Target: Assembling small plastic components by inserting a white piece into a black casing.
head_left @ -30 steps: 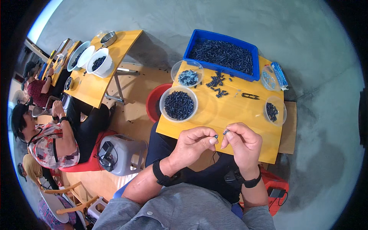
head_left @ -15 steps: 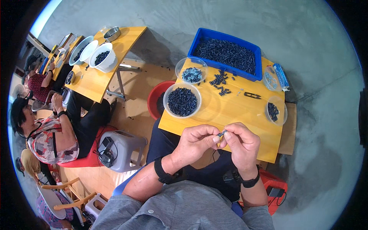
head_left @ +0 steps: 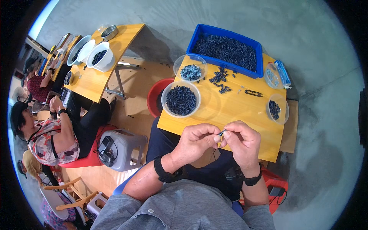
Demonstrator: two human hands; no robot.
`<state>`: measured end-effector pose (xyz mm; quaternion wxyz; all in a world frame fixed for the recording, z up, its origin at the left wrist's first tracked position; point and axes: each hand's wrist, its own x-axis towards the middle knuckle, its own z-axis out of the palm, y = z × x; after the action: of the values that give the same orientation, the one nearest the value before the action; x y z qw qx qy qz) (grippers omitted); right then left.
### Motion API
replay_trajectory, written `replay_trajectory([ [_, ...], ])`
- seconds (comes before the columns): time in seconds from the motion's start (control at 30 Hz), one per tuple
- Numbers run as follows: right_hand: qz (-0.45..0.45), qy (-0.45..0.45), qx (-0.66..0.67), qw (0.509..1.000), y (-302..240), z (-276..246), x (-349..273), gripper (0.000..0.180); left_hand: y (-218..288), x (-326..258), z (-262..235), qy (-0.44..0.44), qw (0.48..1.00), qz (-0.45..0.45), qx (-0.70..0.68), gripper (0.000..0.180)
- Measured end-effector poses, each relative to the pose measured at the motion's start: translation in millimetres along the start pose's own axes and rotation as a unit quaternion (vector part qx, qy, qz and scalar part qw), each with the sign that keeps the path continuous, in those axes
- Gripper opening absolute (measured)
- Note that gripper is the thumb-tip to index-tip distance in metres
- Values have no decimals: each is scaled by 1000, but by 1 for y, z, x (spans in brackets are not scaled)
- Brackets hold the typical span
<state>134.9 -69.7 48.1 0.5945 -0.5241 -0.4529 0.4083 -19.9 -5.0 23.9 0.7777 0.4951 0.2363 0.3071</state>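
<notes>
Just above the near edge of the yellow table (head_left: 230,115), my left hand (head_left: 199,140) and my right hand (head_left: 241,142) meet fingertip to fingertip. Between them is a small dark cylindrical piece (head_left: 220,133), pinched by thumb and forefinger on each side; its detail is too small to make out. Left of my hands stands a clear round tub (head_left: 164,101) full of similar dark pieces. A smaller round container (head_left: 285,113) with a few dark pieces sits to the right. Loose dark pieces (head_left: 220,76) lie scattered farther back.
A blue bin (head_left: 262,61) heaped with dark pieces stands at the back. Thread snips (head_left: 253,93) lie near a container of light-blue bits (head_left: 271,78). Another tub (head_left: 190,72) holds light-blue and dark pieces. A red bucket (head_left: 151,97) is beside the table. People sit at other tables on the left.
My view has shifted slightly. Both hands stay in nearly the same place, still pinching the small piece, which appears turned a little between the fingertips.
</notes>
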Motion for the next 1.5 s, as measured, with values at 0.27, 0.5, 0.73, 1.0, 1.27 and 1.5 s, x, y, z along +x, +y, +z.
replay_trajectory([
  [0.27, 2, -26, -103, 994, -9, -5, 9, 6, -5, 3, 1, 25, 998, 13, 62, 9],
  [0.5, 47, 21, -8, 999, -2, -4, 8, 6, -5, 5, 1, 35, 998, -9, 51, 8],
  [0.73, 24, 4, -60, 998, -2, -2, 11, 4, -6, 6, 0, 37, 999, 5, 35, 9],
  [1.0, 30, 6, -84, 996, -1, 2, 18, 0, -9, 8, -2, 58, 992, 18, 106, 8],
  [1.27, 57, -3, -101, 993, 13, -1, 20, 6, -17, 14, -3, 79, 993, -17, 80, 8],
  [1.5, 79, 1, -52, 995, 12, -2, 25, 3, -19, 17, -7, 70, 996, -31, 47, 9],
])
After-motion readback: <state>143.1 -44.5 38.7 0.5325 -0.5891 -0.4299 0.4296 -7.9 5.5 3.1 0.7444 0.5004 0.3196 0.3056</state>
